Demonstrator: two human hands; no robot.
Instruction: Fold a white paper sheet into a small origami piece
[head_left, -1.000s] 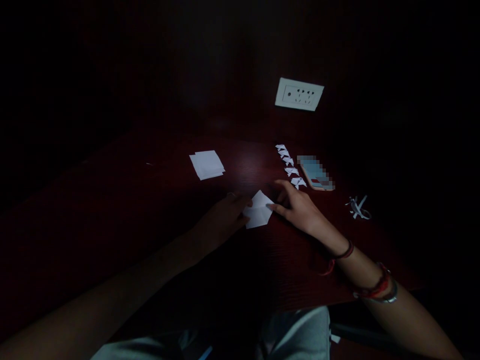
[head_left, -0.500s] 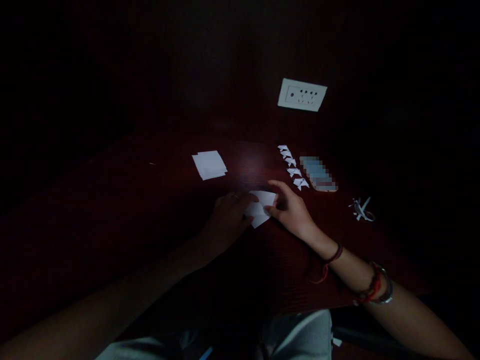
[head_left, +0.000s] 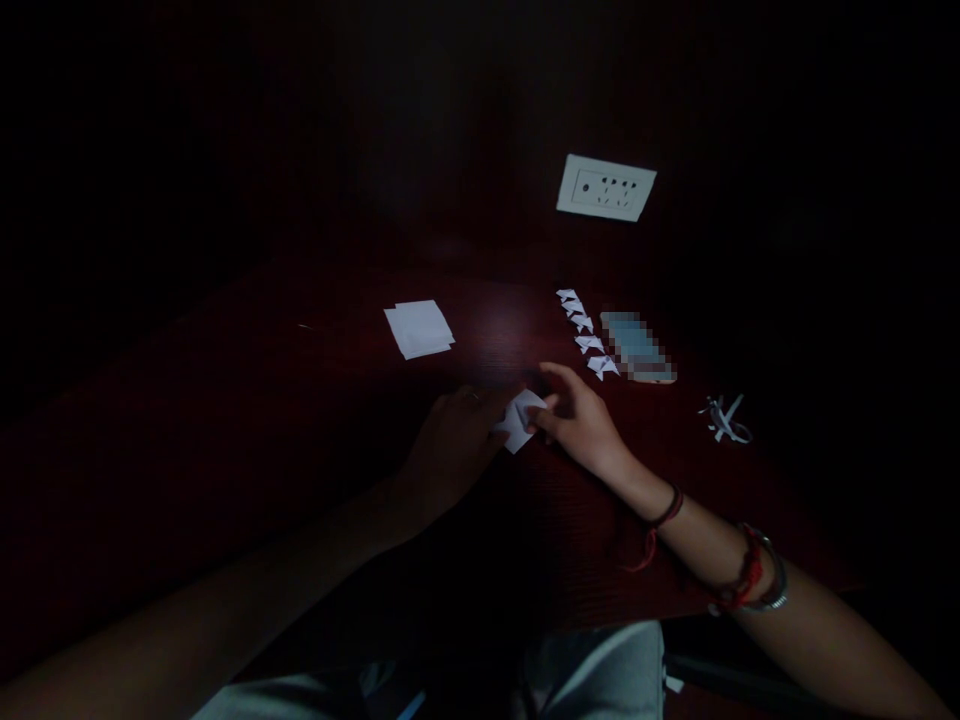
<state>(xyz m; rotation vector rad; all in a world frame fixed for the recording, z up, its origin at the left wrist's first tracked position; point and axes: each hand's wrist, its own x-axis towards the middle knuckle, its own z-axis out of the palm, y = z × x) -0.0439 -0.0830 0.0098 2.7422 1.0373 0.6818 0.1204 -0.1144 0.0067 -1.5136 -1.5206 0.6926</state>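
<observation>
A small white paper square (head_left: 520,420) lies folded on the dark red table (head_left: 262,420), pinched between both hands. My left hand (head_left: 454,445) presses on its left edge with closed fingers. On the paper's right edge, my right hand (head_left: 577,420) holds it between thumb and fingers, index finger stretched out above. Most of the paper is hidden under the fingers.
A stack of white paper squares (head_left: 418,328) lies farther back on the left. Several small folded paper figures (head_left: 587,335) stand in a row beside a phone (head_left: 637,347). Paper scraps (head_left: 724,418) lie at the right. A white wall socket (head_left: 605,187) sits behind.
The paper has been folded smaller between the hands. My fingers have closed in over it, and less of the sheet shows than one second ago.
</observation>
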